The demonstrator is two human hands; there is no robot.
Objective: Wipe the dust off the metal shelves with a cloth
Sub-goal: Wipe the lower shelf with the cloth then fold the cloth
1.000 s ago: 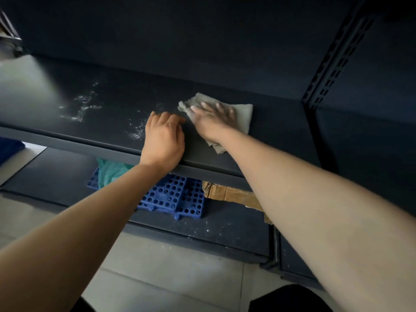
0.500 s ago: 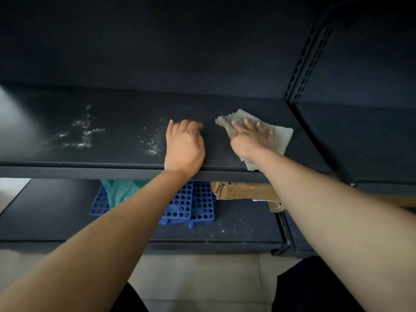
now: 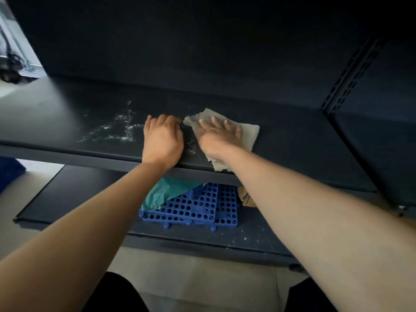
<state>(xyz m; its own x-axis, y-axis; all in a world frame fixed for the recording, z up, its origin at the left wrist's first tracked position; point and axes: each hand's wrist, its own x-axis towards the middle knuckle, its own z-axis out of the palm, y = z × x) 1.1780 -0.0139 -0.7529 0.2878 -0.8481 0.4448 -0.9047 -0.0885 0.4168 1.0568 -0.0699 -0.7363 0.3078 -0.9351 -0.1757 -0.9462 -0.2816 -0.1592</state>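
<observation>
Two bare hands rest on the dark metal shelf across the middle of the frame. The right hand lies flat, fingers straight and spread, pressing the crumpled pale grey cloth onto the shelf near its front edge, while the left hand sits just left of it, fingers curled under and holding nothing. White dust specks streak the shelf left of centre, and blue perforated plastic grids lie on the lower shelf below.
</observation>
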